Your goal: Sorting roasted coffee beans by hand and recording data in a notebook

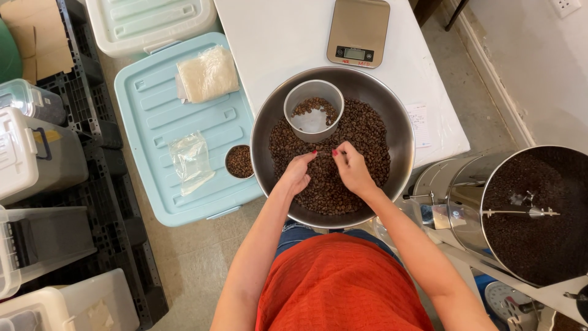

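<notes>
Our left hand (pixel 298 173) and right hand (pixel 353 168) rest fingertip to fingertip on dark roasted coffee beans (pixel 361 132) in the wide round steel bowl (pixel 401 122), each pinching beans. Just beyond our fingers sits a small steel cup (pixel 313 110).

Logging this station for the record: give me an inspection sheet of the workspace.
Surface: white table, partly under the bowl.
Job's things: large metal bowl of dark coffee beans; a small metal cup stands in it, holding a few beans.
Clutter: kitchen scale; small dish of beans and two plastic bags on a light blue bin lid.
Grippers: left hand and right hand both in the beans, fingertips pinched.
Cables: nothing seen.
Surroundings: storage bins at left; bean-filled metal drum at right.
</notes>
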